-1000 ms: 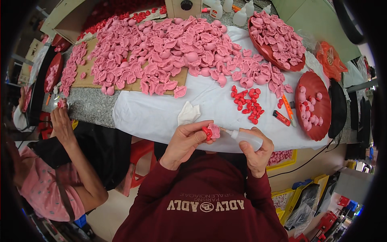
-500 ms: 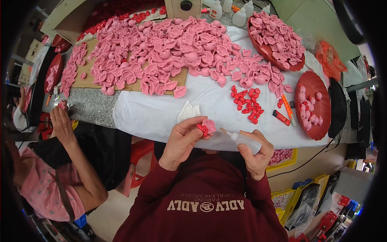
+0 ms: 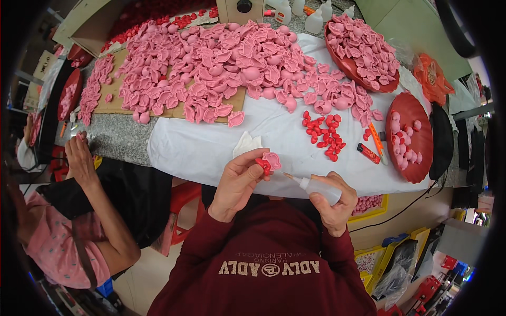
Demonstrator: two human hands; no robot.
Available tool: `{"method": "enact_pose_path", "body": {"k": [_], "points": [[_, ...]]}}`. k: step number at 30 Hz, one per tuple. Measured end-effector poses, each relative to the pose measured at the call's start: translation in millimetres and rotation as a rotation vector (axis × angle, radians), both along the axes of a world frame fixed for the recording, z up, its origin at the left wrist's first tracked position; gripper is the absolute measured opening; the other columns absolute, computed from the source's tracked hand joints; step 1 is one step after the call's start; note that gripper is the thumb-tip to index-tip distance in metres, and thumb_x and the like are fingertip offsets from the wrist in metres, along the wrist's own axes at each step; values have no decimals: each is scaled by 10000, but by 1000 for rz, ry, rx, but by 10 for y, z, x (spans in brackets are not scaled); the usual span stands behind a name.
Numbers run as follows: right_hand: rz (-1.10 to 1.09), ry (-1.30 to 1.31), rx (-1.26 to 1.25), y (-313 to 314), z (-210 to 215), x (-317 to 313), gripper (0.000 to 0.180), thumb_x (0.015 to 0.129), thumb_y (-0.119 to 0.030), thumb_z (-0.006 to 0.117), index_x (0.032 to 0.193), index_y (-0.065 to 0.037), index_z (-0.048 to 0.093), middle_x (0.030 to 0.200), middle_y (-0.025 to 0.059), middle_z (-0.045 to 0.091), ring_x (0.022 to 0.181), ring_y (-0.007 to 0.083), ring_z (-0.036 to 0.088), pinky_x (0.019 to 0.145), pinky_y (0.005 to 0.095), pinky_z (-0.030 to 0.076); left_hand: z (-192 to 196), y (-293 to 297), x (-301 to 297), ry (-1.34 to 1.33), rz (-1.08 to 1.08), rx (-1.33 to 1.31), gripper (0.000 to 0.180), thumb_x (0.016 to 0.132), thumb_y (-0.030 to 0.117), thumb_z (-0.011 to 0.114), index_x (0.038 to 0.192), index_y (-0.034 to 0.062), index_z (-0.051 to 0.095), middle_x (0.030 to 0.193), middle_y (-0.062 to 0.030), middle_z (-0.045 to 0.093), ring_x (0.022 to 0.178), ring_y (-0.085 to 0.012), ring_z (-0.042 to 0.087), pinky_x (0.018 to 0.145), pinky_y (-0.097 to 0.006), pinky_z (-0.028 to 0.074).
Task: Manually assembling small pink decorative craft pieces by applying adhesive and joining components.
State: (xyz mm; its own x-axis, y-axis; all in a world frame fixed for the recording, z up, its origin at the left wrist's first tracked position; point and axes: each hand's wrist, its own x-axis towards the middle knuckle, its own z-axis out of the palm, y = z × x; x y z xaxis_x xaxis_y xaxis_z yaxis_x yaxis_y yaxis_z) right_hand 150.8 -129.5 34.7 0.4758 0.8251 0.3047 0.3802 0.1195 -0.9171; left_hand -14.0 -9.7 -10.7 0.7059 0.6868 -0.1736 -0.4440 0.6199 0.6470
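Between the thumb and fingers of my left hand (image 3: pixel 235 183) is a small pink shell-like piece (image 3: pixel 272 159) with a glossy red bow-shaped piece (image 3: pixel 263 166) against it. Whether the two are joined I cannot tell. My right hand (image 3: pixel 337 208) wraps round a translucent squeeze bottle (image 3: pixel 322 190), tilted so its thin nozzle points left toward the pink piece, a short gap away. Beyond my hands, loose red pieces (image 3: pixel 328 138) lie on the white cloth (image 3: pixel 200 147). A crumpled white tissue (image 3: pixel 246 143) rests just past my left fingers.
A big heap of pink pieces (image 3: pixel 211 68) covers the far table. Red bowls (image 3: pixel 421 163) stand at the right, near an orange cutter (image 3: pixel 376 138) and a red lighter (image 3: pixel 368 153). More bottles (image 3: pixel 313 22) stand at the back. Another person's arm (image 3: pixel 108 221) is at left.
The bottle and its nozzle have dropped slightly toward me. In my left hand the pink and red pieces have shifted a little left and turned slightly.
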Motion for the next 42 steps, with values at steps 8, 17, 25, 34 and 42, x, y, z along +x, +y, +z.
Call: {"method": "enact_pose_path", "body": {"k": [8, 17, 25, 34, 42], "points": [[-2, 5, -41, -2, 4, 28, 293, 687, -168, 689, 888, 39, 636, 608, 48, 497, 544, 113, 418, 493, 235, 315, 18, 18, -2, -32, -10, -25, 325, 849, 79, 556, 1161, 4, 508, 965, -88, 582, 794, -159, 537, 690, -273, 445], [-5, 1, -28, -24, -22, 58, 311, 695, -197, 690, 887, 42, 639, 611, 44, 497, 541, 105, 415, 489, 230, 309, 15, 35, -14, -89, -20, -44, 317, 852, 53, 545, 1162, 1, 508, 970, -88, 582, 803, -152, 537, 690, -266, 445], [5, 19, -33, -38, -6, 87, 286, 633, -27, 682, 911, 17, 630, 657, 78, 555, 544, 148, 445, 508, 248, 352, 18, 35, -27, -92, -10, -51, 313, 854, 61, 545, 1159, -1, 510, 967, -87, 581, 793, -150, 536, 680, -264, 442], [-57, -3, -94, 345, -182, 41, 278, 706, 0, 637, 977, 1, 579, 949, 84, 600, 824, 160, 554, 749, 268, 432, 75, -39, -66, 36, -73, 3, 372, 866, 167, 548, 1183, -14, 478, 951, -84, 562, 754, -157, 500, 630, -263, 408], [-96, -140, -58, 561, -295, -48, 354, 679, -82, 708, 1001, -14, 580, 928, 109, 596, 782, 194, 563, 696, 273, 457, 93, -149, -70, 59, -113, -46, 348, 872, 132, 534, 1166, -44, 475, 986, -122, 580, 808, -171, 558, 671, -265, 454]]}}
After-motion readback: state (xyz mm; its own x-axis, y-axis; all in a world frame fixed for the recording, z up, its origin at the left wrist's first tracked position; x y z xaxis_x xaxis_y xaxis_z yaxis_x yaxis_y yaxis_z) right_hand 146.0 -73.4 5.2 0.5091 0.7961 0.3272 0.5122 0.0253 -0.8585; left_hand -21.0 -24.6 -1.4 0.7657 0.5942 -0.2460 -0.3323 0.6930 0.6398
